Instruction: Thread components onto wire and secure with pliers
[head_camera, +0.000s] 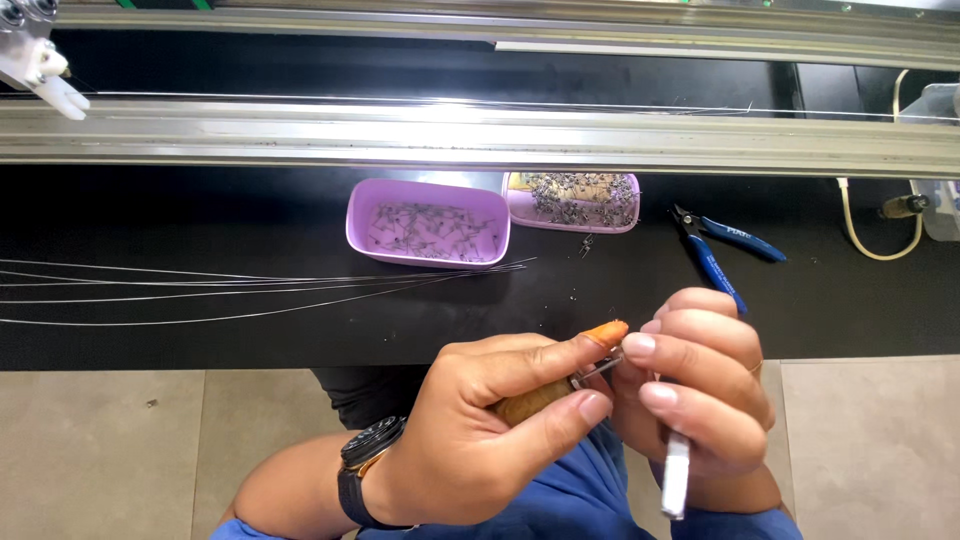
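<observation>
My left hand (480, 420) pinches a small metal part (598, 368) between thumb and index finger; the index fingertip wears an orange finger cot (606, 333). My right hand (700, 385) is closed around a thin white-handled tool (676, 475) whose tip meets the small part. Both hands touch each other in front of the black bench edge. Several thin wires (250, 285) lie across the bench to the left.
A purple tray (428, 223) and a second pink tray (573, 202) hold many small metal parts. Blue-handled cutters (722, 250) lie to the right. Aluminium rails (480, 135) run across the back. A cream cable (870, 235) sits at far right.
</observation>
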